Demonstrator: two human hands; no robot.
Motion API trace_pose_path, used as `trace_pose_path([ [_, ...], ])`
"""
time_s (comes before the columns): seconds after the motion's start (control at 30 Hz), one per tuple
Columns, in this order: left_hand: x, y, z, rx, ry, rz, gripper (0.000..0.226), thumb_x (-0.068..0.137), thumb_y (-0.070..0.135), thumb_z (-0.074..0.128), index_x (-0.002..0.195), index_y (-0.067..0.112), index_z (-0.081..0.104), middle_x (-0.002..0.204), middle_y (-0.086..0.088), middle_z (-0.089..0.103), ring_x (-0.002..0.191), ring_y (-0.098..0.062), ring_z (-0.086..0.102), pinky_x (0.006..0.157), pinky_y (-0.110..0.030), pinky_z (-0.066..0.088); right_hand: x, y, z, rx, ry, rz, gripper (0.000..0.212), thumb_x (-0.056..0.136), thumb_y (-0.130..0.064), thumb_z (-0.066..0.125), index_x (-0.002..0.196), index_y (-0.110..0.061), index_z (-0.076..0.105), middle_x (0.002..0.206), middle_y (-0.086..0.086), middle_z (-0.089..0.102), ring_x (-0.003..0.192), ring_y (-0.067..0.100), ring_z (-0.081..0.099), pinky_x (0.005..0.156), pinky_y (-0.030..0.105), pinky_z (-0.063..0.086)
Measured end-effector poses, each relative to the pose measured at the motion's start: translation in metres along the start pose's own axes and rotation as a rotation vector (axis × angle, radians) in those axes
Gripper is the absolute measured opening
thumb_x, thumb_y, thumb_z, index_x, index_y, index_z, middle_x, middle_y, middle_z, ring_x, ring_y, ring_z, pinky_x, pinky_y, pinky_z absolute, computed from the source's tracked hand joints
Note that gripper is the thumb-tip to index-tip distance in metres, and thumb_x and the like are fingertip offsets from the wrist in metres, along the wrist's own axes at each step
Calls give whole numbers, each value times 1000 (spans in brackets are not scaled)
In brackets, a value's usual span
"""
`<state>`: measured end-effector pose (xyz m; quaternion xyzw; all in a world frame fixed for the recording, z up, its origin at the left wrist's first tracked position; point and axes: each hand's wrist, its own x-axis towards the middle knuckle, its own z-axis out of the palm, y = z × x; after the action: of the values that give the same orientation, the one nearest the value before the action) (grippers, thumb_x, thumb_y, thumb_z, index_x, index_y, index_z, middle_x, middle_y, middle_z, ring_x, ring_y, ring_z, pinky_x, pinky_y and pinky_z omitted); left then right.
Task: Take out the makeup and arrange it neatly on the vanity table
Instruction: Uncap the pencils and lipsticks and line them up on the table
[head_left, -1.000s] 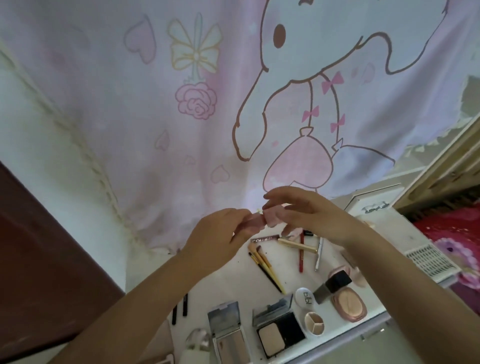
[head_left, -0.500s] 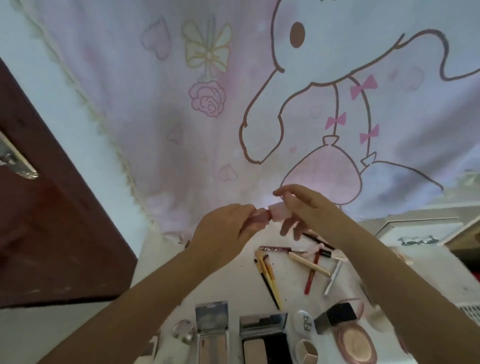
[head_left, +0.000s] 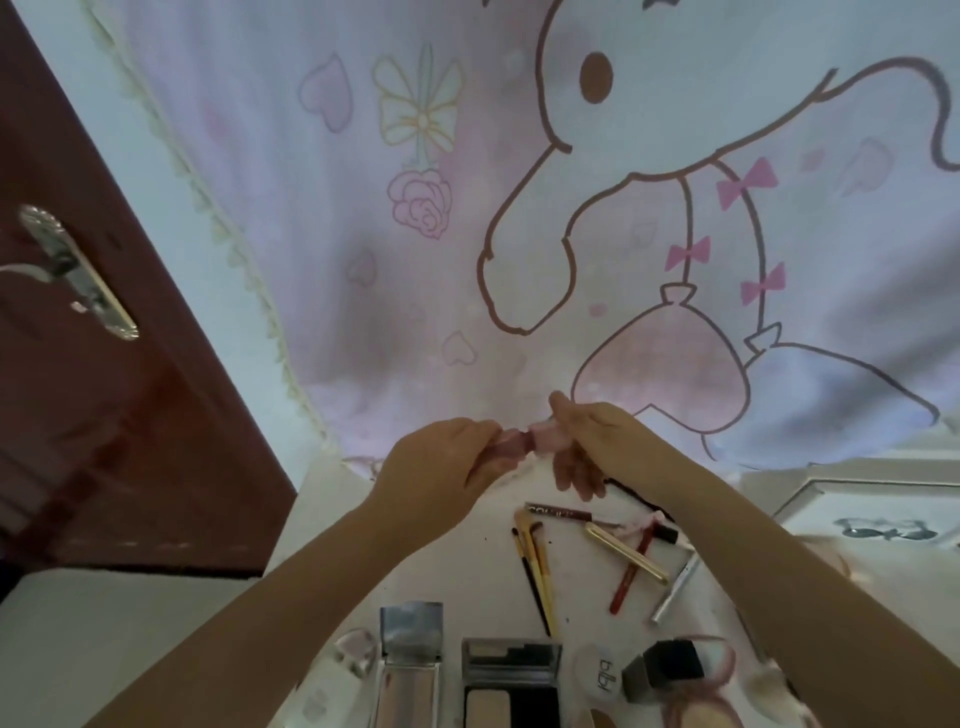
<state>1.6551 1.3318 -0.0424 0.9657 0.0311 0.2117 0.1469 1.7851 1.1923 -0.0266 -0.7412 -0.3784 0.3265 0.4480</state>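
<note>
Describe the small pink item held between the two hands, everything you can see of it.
The pink item is a small, blurry makeup piece in two parts: a darker rose part at its left end and a paler pink part, perhaps a cap, at its right. It looks like glossy plastic. It lies roughly level in the air above the vanity table, in front of the cartoon curtain. The left hand pinches the darker end; the right hand pinches the paler end. Whether the two parts are joined or coming apart cannot be told.

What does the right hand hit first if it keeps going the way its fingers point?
The right hand points leftward, pinching the small pale pink cap. Straight on sits the darker pink tube and the left hand gripping it. Depth looks matched, so contact is likely.
</note>
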Motion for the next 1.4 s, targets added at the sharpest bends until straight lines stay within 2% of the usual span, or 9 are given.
trace_pose_path([
  [0.07, 0, -4, -4, 13, 3, 43, 46, 88, 45, 41, 93, 6, 66, 76, -7, 66, 67, -23, 61, 61, -29, 46, -1, -4, 2, -66, 53, -92, 28, 89, -40, 49, 65, -30, 59, 48, -5, 60, 38, 7, 49, 41, 19, 41],
  [0.2, 2, -16, -9, -82, 8, -10, 74, 78, 60, 18, 102, 7, 64, 83, -8, 66, 76, -23, 60, 71, -34, 49, -3, -5, 4, 16, 71, -255, 31, 84, 0, 60, 91, -30, 59, 89, -10, 65, 75, 4, 63, 64, 17, 53],
  [0.43, -10, -43, -3, -122, -26, 90, 38, 92, 45, 42, 98, 13, 62, 80, 0, 64, 74, -17, 57, 67, -25, 43, 3, -10, 31, -60, 178, -24, 25, 92, -29, 49, 72, -22, 61, 53, -6, 62, 41, 8, 53, 43, 18, 44],
  [0.6, -20, -65, 0, -293, -170, 32, 48, 90, 50, 39, 83, 7, 60, 65, 1, 53, 56, -7, 43, 59, -20, 35, 4, -4, 51, -33, 232, -106, 33, 82, 0, 63, 84, -33, 62, 74, -10, 66, 63, 7, 64, 69, 17, 54],
  [0.77, -34, -87, 20, -418, -390, -72, 22, 86, 23, 60, 106, 12, 60, 82, 0, 58, 71, -16, 54, 71, -31, 46, 12, 3, 73, -88, 178, -56, 24, 79, -4, 67, 86, -26, 64, 82, -4, 67, 76, 16, 64, 73, 23, 54],
  [0.97, -45, -100, 51, -573, -473, -204, 7, 85, 14, 61, 84, 20, 64, 74, 8, 61, 70, -3, 55, 72, -22, 45, 30, 25, 92, -285, 173, -75, 24, 81, -6, 67, 104, -11, 67, 97, -3, 63, 81, 13, 60, 68, 4, 46],
  [1.1, -52, -105, 77, -625, -463, -325, 11, 85, 15, 61, 80, 7, 66, 70, 0, 58, 64, -8, 48, 65, -19, 37, 41, 50, 97, -179, 137, 43, 37, 81, -11, 67, 116, -17, 58, 103, -5, 60, 90, 17, 64, 78, 15, 49],
  [1.27, -66, -117, 109, -708, -325, -590, 19, 82, 7, 66, 101, 4, 67, 86, -1, 64, 78, -11, 57, 65, 1, 42, 47, 100, 99, -64, 216, 284, 28, 85, -20, 61, 114, -20, 57, 95, -11, 56, 81, 7, 57, 64, 4, 42],
  [1.4, -69, -122, 131, -712, -265, -667, 23, 81, 5, 66, 104, 6, 68, 93, -7, 67, 82, -10, 58, 70, -1, 42, 50, 141, 104, -179, 156, 456, 26, 89, -18, 54, 114, -9, 59, 96, 0, 58, 91, 14, 54, 84, 25, 43],
])
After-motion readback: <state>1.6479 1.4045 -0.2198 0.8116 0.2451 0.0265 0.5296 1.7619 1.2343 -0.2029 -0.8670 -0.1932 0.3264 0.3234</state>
